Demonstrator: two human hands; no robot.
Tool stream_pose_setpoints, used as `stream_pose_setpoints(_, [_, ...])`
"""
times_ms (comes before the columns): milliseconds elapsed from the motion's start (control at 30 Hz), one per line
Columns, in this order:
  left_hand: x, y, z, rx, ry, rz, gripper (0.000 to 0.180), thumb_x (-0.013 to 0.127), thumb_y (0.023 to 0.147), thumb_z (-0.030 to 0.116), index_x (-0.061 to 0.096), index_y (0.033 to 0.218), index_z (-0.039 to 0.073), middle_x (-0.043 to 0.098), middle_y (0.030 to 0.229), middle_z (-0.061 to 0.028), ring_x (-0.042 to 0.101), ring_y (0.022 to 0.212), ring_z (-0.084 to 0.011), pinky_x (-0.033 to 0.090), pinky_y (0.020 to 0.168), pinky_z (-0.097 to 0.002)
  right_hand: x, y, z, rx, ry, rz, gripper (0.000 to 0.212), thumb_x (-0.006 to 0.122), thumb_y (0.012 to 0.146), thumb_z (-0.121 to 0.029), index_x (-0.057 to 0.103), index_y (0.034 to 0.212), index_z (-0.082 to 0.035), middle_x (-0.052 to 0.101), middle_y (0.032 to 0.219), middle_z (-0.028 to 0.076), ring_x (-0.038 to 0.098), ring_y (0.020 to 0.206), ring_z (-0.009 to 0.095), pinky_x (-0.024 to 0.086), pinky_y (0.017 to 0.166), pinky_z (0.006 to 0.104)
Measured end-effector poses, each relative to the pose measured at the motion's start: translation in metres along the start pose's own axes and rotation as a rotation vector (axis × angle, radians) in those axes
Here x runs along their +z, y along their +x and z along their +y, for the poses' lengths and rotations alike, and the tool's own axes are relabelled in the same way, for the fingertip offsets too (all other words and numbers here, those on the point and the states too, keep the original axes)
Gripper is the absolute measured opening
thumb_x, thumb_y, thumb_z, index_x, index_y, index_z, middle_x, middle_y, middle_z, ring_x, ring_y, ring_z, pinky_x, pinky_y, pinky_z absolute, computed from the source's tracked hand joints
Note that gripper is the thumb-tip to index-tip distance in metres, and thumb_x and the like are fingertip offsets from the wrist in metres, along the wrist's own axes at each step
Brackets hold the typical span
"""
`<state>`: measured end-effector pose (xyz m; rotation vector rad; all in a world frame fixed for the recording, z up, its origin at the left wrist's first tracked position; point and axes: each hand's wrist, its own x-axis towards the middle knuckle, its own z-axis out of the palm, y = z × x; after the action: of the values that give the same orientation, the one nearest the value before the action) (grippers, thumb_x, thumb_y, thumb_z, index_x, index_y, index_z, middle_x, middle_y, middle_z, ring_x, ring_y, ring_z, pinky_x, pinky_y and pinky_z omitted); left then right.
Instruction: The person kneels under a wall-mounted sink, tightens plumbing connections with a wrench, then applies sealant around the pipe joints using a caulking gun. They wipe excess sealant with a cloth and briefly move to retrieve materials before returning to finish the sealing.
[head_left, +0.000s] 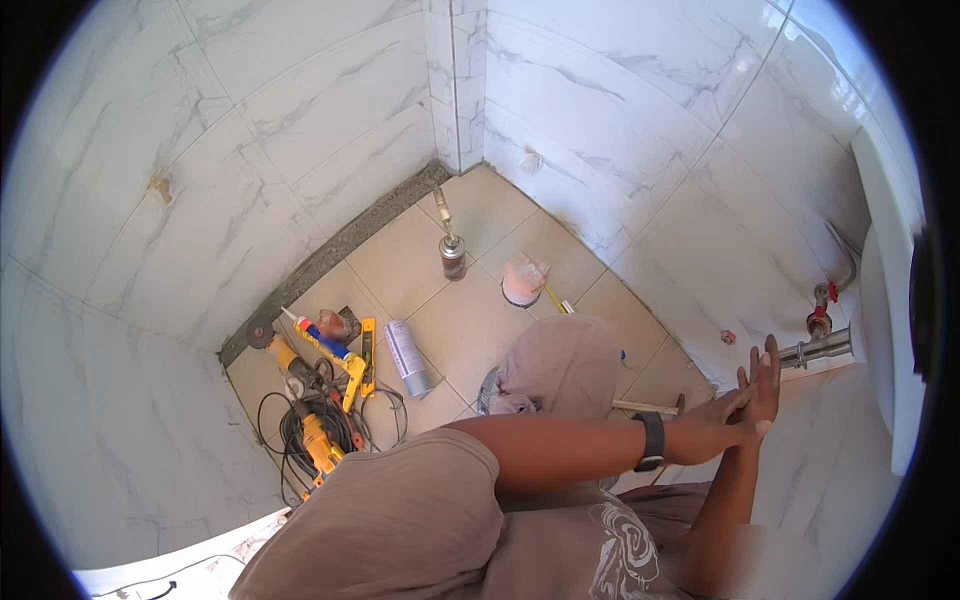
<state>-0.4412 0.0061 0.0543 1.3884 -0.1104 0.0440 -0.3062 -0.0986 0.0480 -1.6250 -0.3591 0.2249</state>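
My left hand [705,428], below a black wristwatch [651,441], reaches across to the right and lies against my right hand [766,385]. The two palms meet, with fingers stretched out and no object seen between them. Some fingers of my left hand are hidden where the hands overlap. Just beyond my right hand, a chrome pipe fitting [822,347] comes out by the wall, with a red-handled valve [822,295] above it. A hammer [655,406] lies on the floor to the left of my hands, partly covered by my forearm.
A gas torch [452,255] stands upright near the corner. A capped floor pipe [522,280], tape measure [558,300], spray can [407,357], caulking gun [340,352], yellow level [369,357], angle grinder [290,357] and corded yellow drill [320,445] are on the tiles. A white basin [885,300] juts from the right.
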Motion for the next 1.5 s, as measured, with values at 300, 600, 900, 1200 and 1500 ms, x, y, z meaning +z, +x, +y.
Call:
stream_pose_setpoints(300, [-0.246,-0.258,-0.063,-0.308,0.6,0.947,0.041,0.065,0.1,0.038,0.072,0.109,-0.002,0.074,0.104,-0.018,0.071,0.099,-0.0266,0.054,0.089,-0.038,-0.072,-0.024,0.054,0.279,-0.355,-0.159,0.058,0.062,0.105,-0.034,0.05,0.15,0.0,0.064,0.135,0.014,0.068,0.108,0.024,0.056,0.091,0.0362])
stream_pose_setpoints(600, [-0.261,-0.513,-0.258,-1.168,1.272,0.468,0.024,0.058,0.101,0.025,0.078,0.11,0.014,0.074,0.103,-0.0169,0.07,0.101,-0.0353,0.056,0.087,-0.0479,-0.103,-0.038,0.071,0.451,-0.25,-0.049,0.064,0.065,0.103,-0.039,0.048,0.151,0.0,0.064,0.131,0.015,0.067,0.1,0.021,0.056,0.085,0.0343])
stream_pose_setpoints(900, [-0.224,-0.562,-0.296,-1.285,1.258,0.419,0.028,0.054,0.101,0.024,0.076,0.116,0.014,0.075,0.104,-0.0172,0.072,0.103,-0.0366,0.057,0.09,-0.0492,-0.079,-0.032,0.078,0.454,-0.302,-0.166,0.071,0.066,0.102,-0.042,0.045,0.153,0.003,0.062,0.134,0.02,0.066,0.105,0.025,0.055,0.09,0.0372])
stream_pose_setpoints(1200, [-0.33,-0.559,-0.373,-1.205,0.897,1.324,0.085,0.067,0.092,0.054,0.05,0.144,-0.011,0.06,0.134,-0.039,0.057,0.13,-0.0509,0.042,0.115,-0.0475,-0.086,-0.045,0.072,0.537,-0.439,-0.071,0.064,0.065,0.101,-0.038,0.05,0.149,0.002,0.067,0.126,0.017,0.07,0.1,0.025,0.058,0.082,0.0354])
stream_pose_setpoints(1500, [-0.445,-0.564,-0.411,-1.6,1.135,0.473,0.042,0.044,0.106,0.036,0.061,0.14,0.019,0.074,0.125,-0.0161,0.073,0.113,-0.034,0.056,0.094,-0.0484,-0.086,-0.05,0.054,0.633,-0.471,0.032,0.059,0.068,0.096,-0.028,0.056,0.143,0.006,0.07,0.121,0.018,0.072,0.102,0.025,0.057,0.087,0.0355])
